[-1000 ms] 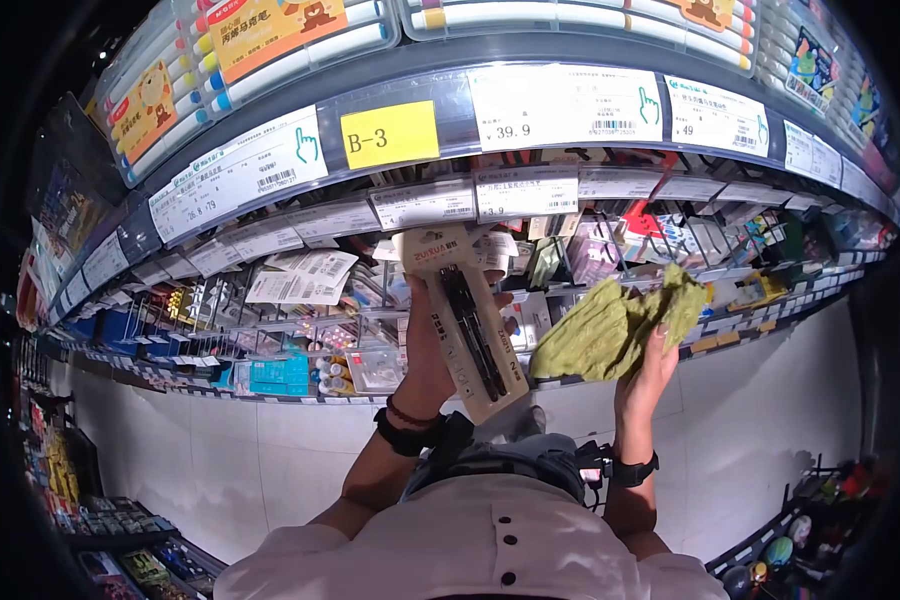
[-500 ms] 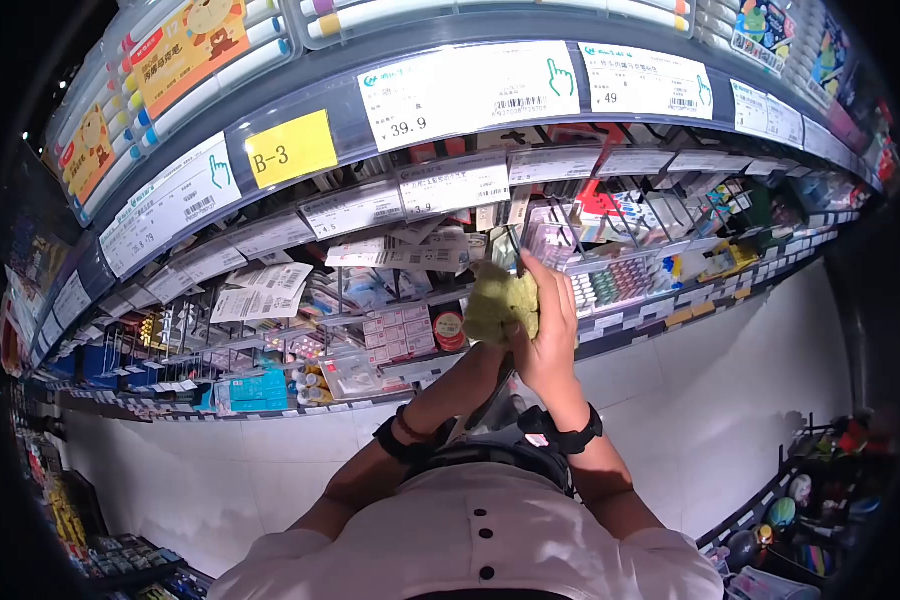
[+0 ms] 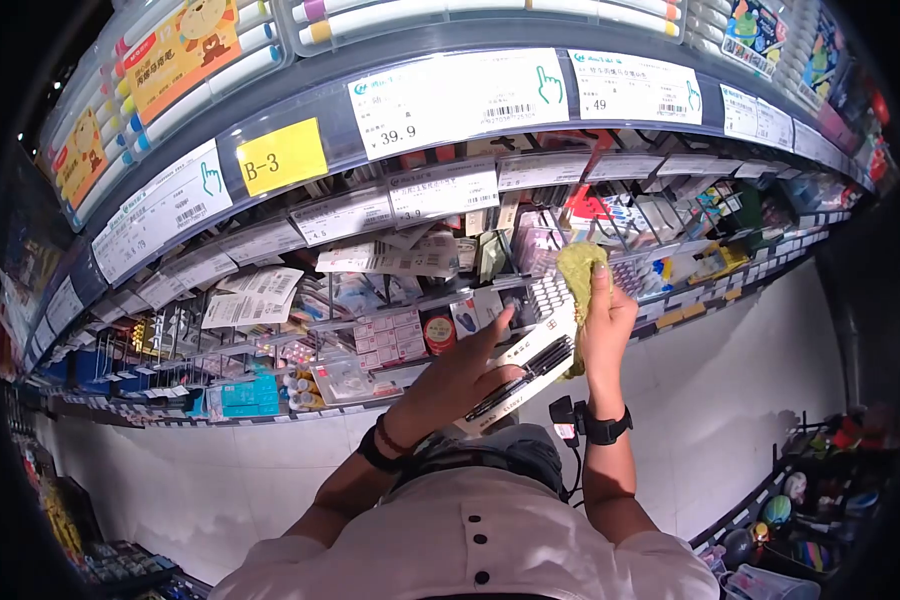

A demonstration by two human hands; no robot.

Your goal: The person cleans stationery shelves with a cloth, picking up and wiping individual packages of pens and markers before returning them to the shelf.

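Observation:
In the head view, a long pale box (image 3: 552, 348) with dark, slim pens (image 3: 520, 380) in it tilts up to the right in front of me. My left hand (image 3: 455, 378) is closed on its lower left end, index finger pointing up along it. My right hand (image 3: 607, 325) is closed on a crumpled yellow-green cloth (image 3: 578, 268). This cloth lies along the box's right end and seems to touch it. Part of the cloth hangs down behind the box and my right wrist.
Curved shelves with price labels (image 3: 460, 100) and a yellow B-3 tag (image 3: 281, 158) fill the front. Marker sets (image 3: 185, 55) stand on the top shelf. Small stationery packs and teal boxes (image 3: 255, 395) sit lower. More goods (image 3: 810, 520) stand at lower right.
The pen box has come into view in my left hand, which was low behind the cloth. My right hand has moved right with the cloth, which now hangs more unfolded.

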